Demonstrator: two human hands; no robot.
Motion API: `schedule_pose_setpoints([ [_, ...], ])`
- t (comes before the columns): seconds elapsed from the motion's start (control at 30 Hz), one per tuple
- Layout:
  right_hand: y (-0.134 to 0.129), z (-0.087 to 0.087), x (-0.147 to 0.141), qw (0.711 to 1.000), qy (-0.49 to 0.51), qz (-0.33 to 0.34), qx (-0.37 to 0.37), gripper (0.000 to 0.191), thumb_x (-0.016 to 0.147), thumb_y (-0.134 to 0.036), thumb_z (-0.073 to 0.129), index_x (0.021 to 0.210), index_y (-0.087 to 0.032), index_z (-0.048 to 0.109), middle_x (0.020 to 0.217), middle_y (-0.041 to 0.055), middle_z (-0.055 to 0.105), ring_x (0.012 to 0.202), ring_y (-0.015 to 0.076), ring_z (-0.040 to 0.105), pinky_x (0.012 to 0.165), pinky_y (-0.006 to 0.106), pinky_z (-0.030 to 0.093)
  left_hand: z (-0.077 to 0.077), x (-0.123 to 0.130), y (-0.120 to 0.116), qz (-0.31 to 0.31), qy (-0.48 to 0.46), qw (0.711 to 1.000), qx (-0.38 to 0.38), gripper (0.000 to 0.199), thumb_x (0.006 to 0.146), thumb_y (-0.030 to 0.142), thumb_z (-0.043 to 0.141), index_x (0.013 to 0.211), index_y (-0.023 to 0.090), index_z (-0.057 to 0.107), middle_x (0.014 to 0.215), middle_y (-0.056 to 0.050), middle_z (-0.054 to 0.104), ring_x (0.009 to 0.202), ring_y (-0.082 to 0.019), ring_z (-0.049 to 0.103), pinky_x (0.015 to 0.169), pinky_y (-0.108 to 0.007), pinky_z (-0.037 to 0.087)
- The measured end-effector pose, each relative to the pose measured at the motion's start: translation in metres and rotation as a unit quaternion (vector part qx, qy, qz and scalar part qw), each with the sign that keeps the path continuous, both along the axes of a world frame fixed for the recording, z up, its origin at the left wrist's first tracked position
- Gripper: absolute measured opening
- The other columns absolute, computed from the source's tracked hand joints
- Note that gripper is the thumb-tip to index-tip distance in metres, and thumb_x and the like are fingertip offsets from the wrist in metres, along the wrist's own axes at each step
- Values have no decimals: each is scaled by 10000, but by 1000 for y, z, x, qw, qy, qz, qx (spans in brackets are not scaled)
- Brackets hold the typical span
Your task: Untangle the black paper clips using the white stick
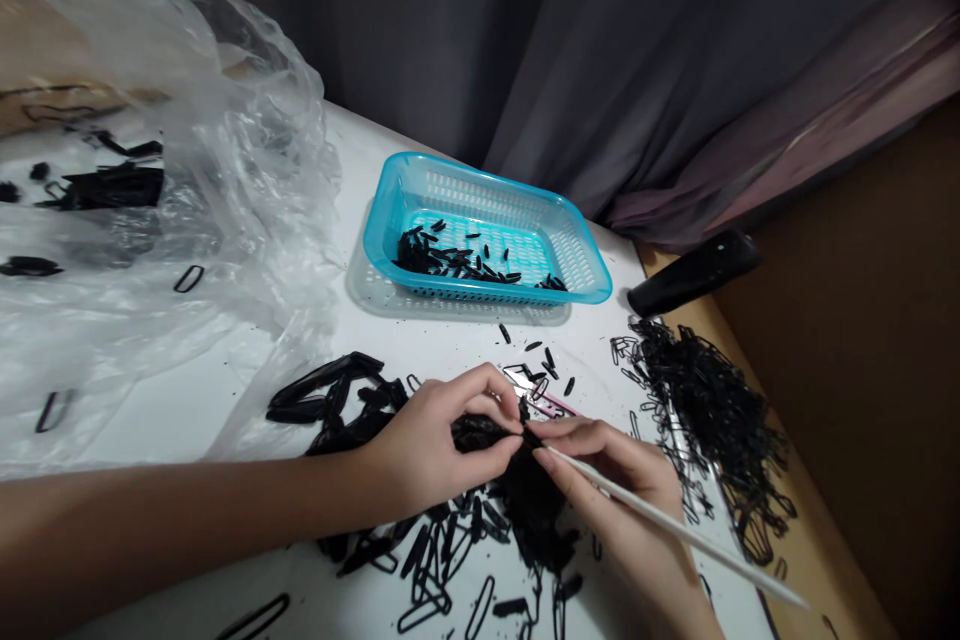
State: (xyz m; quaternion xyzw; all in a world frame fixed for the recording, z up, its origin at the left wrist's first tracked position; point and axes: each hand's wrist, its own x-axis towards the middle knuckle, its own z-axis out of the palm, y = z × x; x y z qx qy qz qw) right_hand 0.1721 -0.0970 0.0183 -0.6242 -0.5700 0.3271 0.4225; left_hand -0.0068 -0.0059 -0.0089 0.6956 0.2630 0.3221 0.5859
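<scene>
My left hand (450, 430) reaches in from the left, thumb and fingers pinched on a small black piece (527, 437). My right hand (626, 485) grips a thin white stick (697, 535), whose tip meets that black piece right at the left fingertips. The long end of the stick slants down to the right. Beneath both hands lies a pile of black rubbery loops and strips (442, 550). Partly covered by black bits, a pink-edged tool with a pale blade-like end (551, 404) lies just beyond my fingers.
A blue plastic basket (487, 170) holding small black pieces stands at the back, with a pale basket (375, 298) under it. Clear plastic bags (255, 150) fill the left. At right are a heap of thin black loops (712, 420) and a black cylindrical object (694, 275).
</scene>
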Motion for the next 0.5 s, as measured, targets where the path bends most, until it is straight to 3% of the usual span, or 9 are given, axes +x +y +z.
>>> schedule_pose_setpoints([
  [0.3,2,-1,2,1000,14,13,-16,59,840,-231,707,785,-213,699,968,56,772,932,211,731,851,329,589,-2,0,1,-4,11,1000,-5,130,805,154,621,825,221,511,776,44,690,759,-131,699,755,-231,515],
  [0.5,1,0,1,998,-46,27,12,55,862,-221,675,810,-215,693,974,63,767,942,221,726,835,349,596,-4,0,1,-4,19,1000,0,126,811,152,615,814,221,509,772,44,674,763,-129,691,765,-232,517],
])
